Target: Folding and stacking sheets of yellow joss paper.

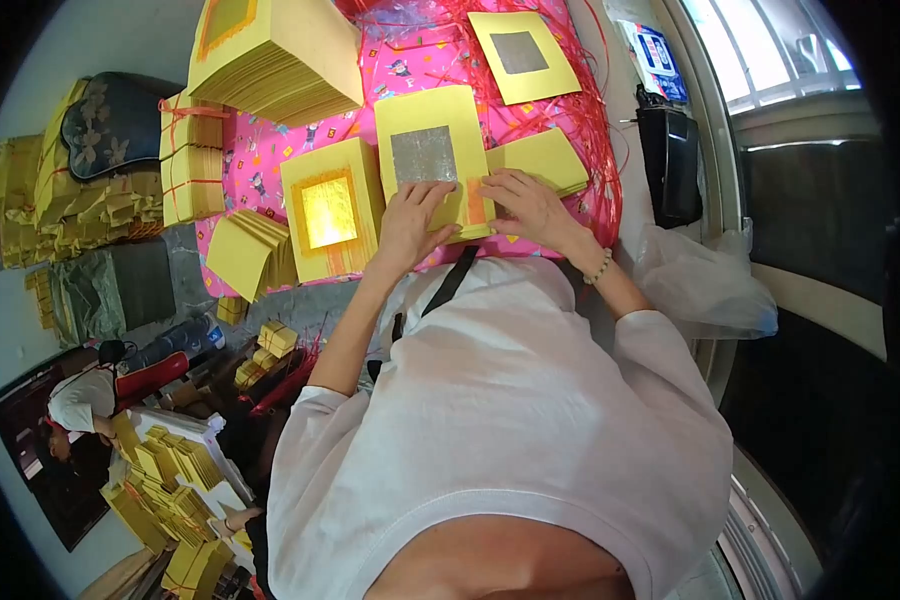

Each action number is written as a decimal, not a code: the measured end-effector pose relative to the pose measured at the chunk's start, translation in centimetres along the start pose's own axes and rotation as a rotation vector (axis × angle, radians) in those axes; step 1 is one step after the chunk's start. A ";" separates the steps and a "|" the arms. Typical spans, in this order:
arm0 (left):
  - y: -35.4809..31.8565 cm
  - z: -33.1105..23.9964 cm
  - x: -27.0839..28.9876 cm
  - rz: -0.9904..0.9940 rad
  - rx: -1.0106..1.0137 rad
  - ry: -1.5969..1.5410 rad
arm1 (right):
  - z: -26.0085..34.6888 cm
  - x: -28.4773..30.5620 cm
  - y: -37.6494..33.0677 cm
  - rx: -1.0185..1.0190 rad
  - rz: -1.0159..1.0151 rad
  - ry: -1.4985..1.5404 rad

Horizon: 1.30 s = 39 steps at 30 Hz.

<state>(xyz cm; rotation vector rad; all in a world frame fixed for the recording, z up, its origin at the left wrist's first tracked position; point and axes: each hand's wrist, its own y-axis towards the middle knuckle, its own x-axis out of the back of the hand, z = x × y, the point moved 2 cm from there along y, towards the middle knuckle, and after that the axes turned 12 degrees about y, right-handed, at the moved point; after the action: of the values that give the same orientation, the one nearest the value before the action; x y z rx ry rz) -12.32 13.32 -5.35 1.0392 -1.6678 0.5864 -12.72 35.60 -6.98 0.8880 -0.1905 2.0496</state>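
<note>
Between my hands on the pink patterned cloth lies a stack of yellow joss paper (425,105), its top sheet bearing a silver foil square (423,155). My left hand (413,225) rests with fingers stretched onto the lower part of that sheet, thumb apart near its front edge. My right hand (538,212) touches the stack's right side beside an orange strip (475,203), its fingers apart and slightly bent. Left of these stands a thick stack with a gold foil square (330,212). Right of them lies another yellow paper bundle (540,160), partly behind my right hand.
A tall yellow stack (280,60) and tied bundles (192,160) stand at the far left. Red plastic strings (598,150) tangle along the right edge. A clear plastic bag (700,280) lies to the right. At lower left, another person (82,400) bends near piled yellow bundles (170,470).
</note>
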 end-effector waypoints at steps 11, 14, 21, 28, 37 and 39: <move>-0.1 -0.2 -0.4 0.009 -0.012 0.093 | 0.3 -0.6 1.1 0.204 0.026 -0.110; 0.1 -0.1 -0.3 0.000 0.013 0.105 | 0.4 -0.4 1.5 0.168 0.011 -0.064; 0.4 1.9 0.8 -0.034 0.184 -0.308 | 1.9 1.5 2.1 -0.012 -0.324 0.105; 0.4 2.6 0.6 -0.023 0.272 -0.374 | 1.6 1.4 0.5 -0.063 -0.043 0.062; 0.2 3.1 -0.1 -0.071 0.160 -0.393 | 0.9 0.3 0.6 0.008 0.052 0.002; 0.3 3.1 0.1 0.039 0.188 -0.396 | 1.3 0.5 0.6 0.006 0.060 0.003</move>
<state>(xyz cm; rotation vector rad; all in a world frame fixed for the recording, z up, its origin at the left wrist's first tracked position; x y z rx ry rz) -14.11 11.01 -6.30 1.3261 -2.0080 0.5984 -12.74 34.98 -5.62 0.8928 -0.2118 2.1074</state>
